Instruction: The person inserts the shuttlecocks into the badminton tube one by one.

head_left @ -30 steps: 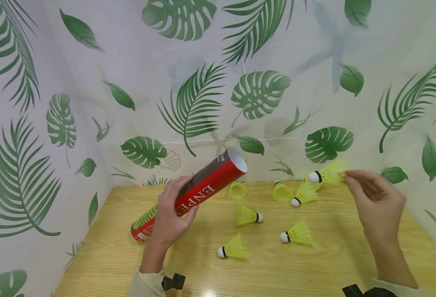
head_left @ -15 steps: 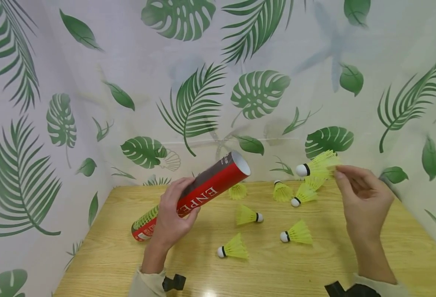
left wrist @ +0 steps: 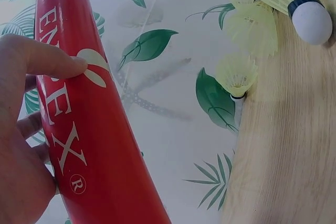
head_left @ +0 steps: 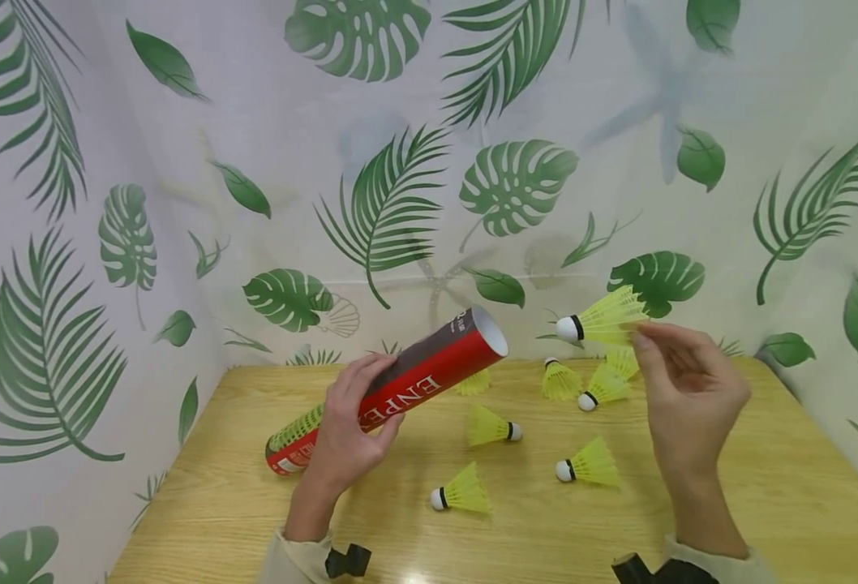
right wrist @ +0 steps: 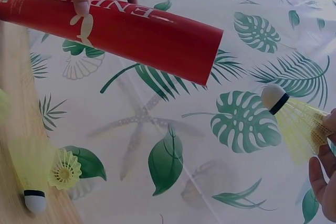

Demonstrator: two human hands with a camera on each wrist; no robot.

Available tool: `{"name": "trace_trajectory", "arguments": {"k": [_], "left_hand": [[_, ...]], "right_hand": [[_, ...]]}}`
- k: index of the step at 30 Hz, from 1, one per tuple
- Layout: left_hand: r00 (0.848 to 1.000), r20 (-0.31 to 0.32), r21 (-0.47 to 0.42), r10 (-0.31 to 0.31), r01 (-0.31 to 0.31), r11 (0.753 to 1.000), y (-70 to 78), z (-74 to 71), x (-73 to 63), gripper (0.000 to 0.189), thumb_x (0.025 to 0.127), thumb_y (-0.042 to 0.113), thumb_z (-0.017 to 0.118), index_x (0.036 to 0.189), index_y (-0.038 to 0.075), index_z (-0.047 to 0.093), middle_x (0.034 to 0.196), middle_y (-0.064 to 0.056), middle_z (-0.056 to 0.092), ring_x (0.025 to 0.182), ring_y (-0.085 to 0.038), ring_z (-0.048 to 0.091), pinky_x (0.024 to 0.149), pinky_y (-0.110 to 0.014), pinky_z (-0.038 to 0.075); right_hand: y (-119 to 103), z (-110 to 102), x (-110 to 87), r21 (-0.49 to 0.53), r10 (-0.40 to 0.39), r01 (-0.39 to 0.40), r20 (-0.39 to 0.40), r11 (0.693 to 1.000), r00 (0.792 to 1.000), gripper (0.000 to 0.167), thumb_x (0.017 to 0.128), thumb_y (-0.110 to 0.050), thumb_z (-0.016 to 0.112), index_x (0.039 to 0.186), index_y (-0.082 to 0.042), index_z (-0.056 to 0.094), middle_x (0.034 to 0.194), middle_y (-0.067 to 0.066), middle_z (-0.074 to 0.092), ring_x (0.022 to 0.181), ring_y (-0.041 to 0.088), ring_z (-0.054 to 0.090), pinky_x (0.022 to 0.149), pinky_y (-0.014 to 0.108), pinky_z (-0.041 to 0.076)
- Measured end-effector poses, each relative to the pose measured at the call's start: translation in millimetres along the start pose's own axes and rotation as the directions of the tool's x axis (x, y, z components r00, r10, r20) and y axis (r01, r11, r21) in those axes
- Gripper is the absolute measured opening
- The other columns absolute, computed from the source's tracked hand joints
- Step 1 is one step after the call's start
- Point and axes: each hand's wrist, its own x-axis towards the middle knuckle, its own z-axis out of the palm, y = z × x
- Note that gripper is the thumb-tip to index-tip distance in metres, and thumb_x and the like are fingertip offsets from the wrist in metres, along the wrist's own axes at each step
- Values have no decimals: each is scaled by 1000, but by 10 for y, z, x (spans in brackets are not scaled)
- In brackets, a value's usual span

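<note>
My left hand (head_left: 349,426) grips a red and grey shuttlecock tube (head_left: 429,369) round its middle. The tube tilts, its open white-lined end up to the right and its lower end near the table. In the right wrist view the same tube (right wrist: 157,40) points toward the held shuttlecock. Thumb and fingers of my right hand (head_left: 692,397) pinch a yellow shuttlecock (head_left: 607,316) by its skirt rim. Its white cork (right wrist: 273,97) faces left toward the tube's mouth, with a gap between them. How full the tube is cannot be seen.
Several yellow shuttlecocks lie on the wooden table (head_left: 531,535), among them a front one (head_left: 465,491), a middle one (head_left: 491,426) and a right one (head_left: 593,464). More lie along the back edge, one partly behind the tube. A leaf-patterned cloth (head_left: 400,97) hangs behind.
My right hand has moved left with the pinched shuttlecock, bringing its cork nearer to the tube's mouth. The tube's open end has shifted slightly right and down.
</note>
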Motion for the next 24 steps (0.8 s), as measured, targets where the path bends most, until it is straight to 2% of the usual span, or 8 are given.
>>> {"name": "trace_trajectory", "arguments": {"k": [5,10,18,24], "left_hand": [[1000,14,4,-11,11,1000,2,13,-1,75,77,7,84,145,21,55,144,0,54,131,-21,51,100,-52,39],[999,32,-2,-19,19,1000,16,18,10,75,77,8,84,145,22,54,145,1,53,132,-21,49,105,-55,36],[999,32,-1,1,-1,1000,31,40,0,75,76,7,86,144,22,56,144,0,54,130,-22,51,103,-54,37],[999,44,1,4,-5,1000,32,54,-6,76,77,8,85,145,22,55,144,-1,55,130,-22,51,104,-57,36]], "right_hand": [[34,51,-23,-5,-23,23,18,1000,1000,16,86,19,66,101,27,64,99,17,75,93,20,73,86,23,55],[67,65,-87,-27,-10,10,10,1000,1000,16,86,20,67,100,26,65,99,17,76,92,19,73,84,22,55],[125,117,-213,-25,6,-5,41,1000,999,17,85,22,66,101,25,64,99,14,75,93,18,73,85,22,55],[175,202,-277,33,-27,25,72,999,997,18,82,28,63,100,28,62,99,15,75,95,19,73,88,25,54]]}}
